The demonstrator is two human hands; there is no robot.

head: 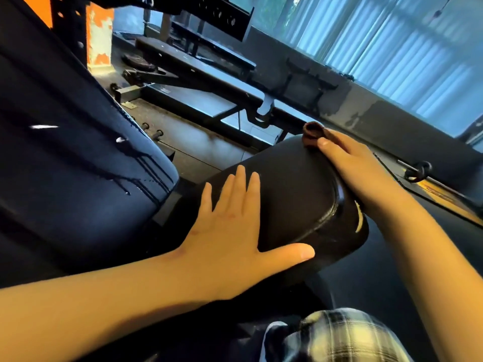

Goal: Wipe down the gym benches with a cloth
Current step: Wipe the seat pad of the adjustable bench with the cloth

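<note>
Steadying the black padded bench seat (pixel 295 194), left hand (pixel 230 239) lies flat while right hand (pixel 358 171) grips a bunched brown cloth (pixel 312 134).

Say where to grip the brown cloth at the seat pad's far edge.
Grip the brown cloth by its bunched body, from the right, thumb on top, as the right hand does. It sits wadded on the far edge of the seat pad, only its rolled end free.
</note>
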